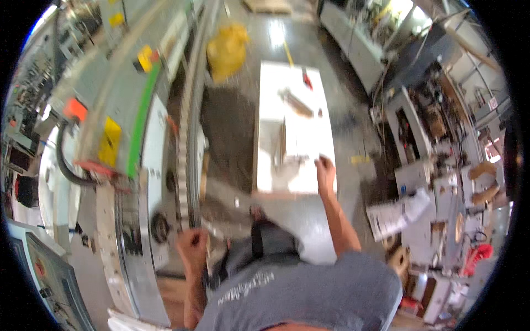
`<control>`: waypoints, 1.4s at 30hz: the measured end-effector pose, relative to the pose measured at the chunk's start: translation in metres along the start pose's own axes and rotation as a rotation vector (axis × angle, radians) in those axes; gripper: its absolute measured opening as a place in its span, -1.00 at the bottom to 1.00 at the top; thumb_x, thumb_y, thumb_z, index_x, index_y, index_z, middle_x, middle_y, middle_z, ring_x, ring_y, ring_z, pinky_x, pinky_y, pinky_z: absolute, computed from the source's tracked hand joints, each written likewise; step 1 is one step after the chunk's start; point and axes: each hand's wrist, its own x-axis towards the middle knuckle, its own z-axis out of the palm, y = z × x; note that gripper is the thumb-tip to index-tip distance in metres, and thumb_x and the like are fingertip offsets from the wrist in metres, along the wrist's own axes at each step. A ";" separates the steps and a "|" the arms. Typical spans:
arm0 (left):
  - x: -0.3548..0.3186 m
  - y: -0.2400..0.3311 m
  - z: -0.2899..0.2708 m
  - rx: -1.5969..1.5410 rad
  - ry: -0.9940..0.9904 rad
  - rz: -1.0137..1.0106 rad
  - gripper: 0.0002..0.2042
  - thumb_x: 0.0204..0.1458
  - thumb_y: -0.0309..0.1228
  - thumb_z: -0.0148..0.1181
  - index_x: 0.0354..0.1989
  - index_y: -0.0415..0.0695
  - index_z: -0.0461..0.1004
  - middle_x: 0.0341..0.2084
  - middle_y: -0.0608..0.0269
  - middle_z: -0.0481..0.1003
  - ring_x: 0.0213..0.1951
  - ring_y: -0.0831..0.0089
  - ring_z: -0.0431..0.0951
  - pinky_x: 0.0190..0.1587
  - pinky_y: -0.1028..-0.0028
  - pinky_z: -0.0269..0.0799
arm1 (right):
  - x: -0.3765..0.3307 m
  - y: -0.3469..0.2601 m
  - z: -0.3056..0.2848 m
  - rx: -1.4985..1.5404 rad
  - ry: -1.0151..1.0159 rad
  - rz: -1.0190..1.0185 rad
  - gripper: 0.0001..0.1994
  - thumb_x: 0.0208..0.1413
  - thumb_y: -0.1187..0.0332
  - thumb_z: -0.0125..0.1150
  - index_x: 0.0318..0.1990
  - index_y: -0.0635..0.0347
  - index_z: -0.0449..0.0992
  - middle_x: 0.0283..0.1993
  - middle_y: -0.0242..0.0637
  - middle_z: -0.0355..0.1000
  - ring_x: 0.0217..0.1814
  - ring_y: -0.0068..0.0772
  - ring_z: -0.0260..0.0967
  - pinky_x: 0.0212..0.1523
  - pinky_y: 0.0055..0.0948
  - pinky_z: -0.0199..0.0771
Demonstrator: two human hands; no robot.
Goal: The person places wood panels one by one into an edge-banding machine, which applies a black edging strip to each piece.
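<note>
My left hand (193, 245) is loosely curled at my left side, beside the machine's long rail (193, 160). Nothing shows in its fingers. My right hand (326, 170) reaches forward over the right edge of a white-topped low table or stack (266, 105). Its fingers are bent together; whether they hold something small cannot be made out. Just left of that hand sits a small pile of white panels (303, 138). Farther up the white top lie a blurred grey-brown bar-shaped thing (298, 103) and a red-handled tool (307, 81).
A long grey machine with a green strip (144, 118) runs along the left. Beyond the rail a full yellow bag (227, 52) stands on the floor. Cluttered benches and white cabinets (414, 176) line the right, with a white sheet or bag (400, 212) hanging there.
</note>
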 end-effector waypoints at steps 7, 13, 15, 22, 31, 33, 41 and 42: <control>0.014 0.011 0.032 -0.134 -0.032 0.026 -0.93 -0.03 -0.54 0.35 -0.39 -0.27 0.60 -0.54 0.16 0.55 -0.53 0.51 0.49 -0.43 0.50 0.41 | 0.018 0.035 0.007 0.115 -0.185 0.294 -0.52 0.07 0.03 0.32 -0.14 0.37 0.58 -0.37 -0.33 0.45 -0.36 -0.48 0.34 -0.42 -0.41 0.36; 0.031 0.010 0.046 -0.182 -0.045 0.005 -0.92 -0.03 -0.54 0.35 -0.39 -0.29 0.59 -0.54 0.17 0.55 -0.52 0.52 0.50 -0.44 0.50 0.40 | 0.035 0.047 0.010 0.211 -0.194 0.319 -0.77 0.04 0.24 0.35 -0.39 0.25 0.57 -0.51 -0.39 0.40 -0.50 -0.55 0.31 -0.56 -0.50 0.24; 0.031 0.005 0.048 -0.182 -0.060 0.011 -0.91 -0.03 -0.54 0.35 -0.38 -0.28 0.59 -0.53 0.15 0.56 -0.51 0.52 0.51 -0.43 0.50 0.41 | 0.036 0.051 0.004 0.564 -0.060 0.489 -0.87 0.08 0.36 0.30 -0.31 0.24 0.57 -0.48 -0.38 0.42 -0.48 -0.55 0.33 -0.54 -0.50 0.24; 0.023 0.011 0.049 -0.132 0.108 0.030 -0.80 -0.02 -0.53 0.34 -0.20 -0.27 0.60 -0.48 0.09 0.57 -0.45 0.39 0.55 -0.36 0.41 0.45 | -0.019 -0.014 -0.025 0.659 -0.135 0.258 -0.94 0.11 0.47 0.27 -0.32 0.25 0.52 -0.43 -0.36 0.45 -0.44 -0.57 0.36 -0.48 -0.59 0.35; 0.032 0.051 0.035 0.080 0.330 0.364 -0.51 -0.17 -0.36 0.49 -0.07 -0.37 0.52 -0.28 -0.07 0.52 -0.24 -0.04 0.53 -0.15 0.19 0.47 | -0.197 -0.111 0.138 0.428 -1.028 -0.178 -0.81 0.19 0.39 0.27 -0.15 0.29 0.47 -0.32 -0.34 0.46 -0.45 -0.61 0.35 -0.41 -0.50 0.41; 0.018 0.043 0.021 0.116 0.465 0.200 -0.47 -0.16 -0.31 0.48 -0.05 -0.39 0.50 -0.25 -0.09 0.52 -0.17 -0.04 0.52 -0.11 0.17 0.45 | -0.232 -0.131 0.160 0.390 -1.029 -0.513 -0.83 0.22 0.36 0.25 -0.17 0.27 0.46 -0.29 -0.30 0.46 -0.42 -0.61 0.37 -0.39 -0.50 0.43; -0.047 -0.057 -0.079 0.393 0.601 -0.232 -0.44 -0.12 -0.34 0.42 0.09 -0.31 0.47 -0.13 -0.15 0.47 -0.08 -0.07 0.47 -0.04 0.11 0.41 | -0.327 -0.149 0.214 0.289 -1.714 -0.176 -0.64 0.21 0.35 0.24 0.10 0.31 0.39 -0.05 -0.24 0.46 -0.04 -0.48 0.42 -0.11 -0.44 0.50; -0.050 -0.071 -0.092 0.454 0.651 -0.227 -0.46 -0.14 -0.35 0.43 0.06 -0.30 0.48 -0.15 -0.14 0.47 -0.08 -0.07 0.47 -0.04 0.10 0.41 | -0.336 -0.148 0.222 0.345 -1.665 -0.214 -0.63 0.22 0.38 0.22 0.14 0.29 0.37 -0.07 -0.19 0.48 -0.07 -0.42 0.46 -0.15 -0.40 0.53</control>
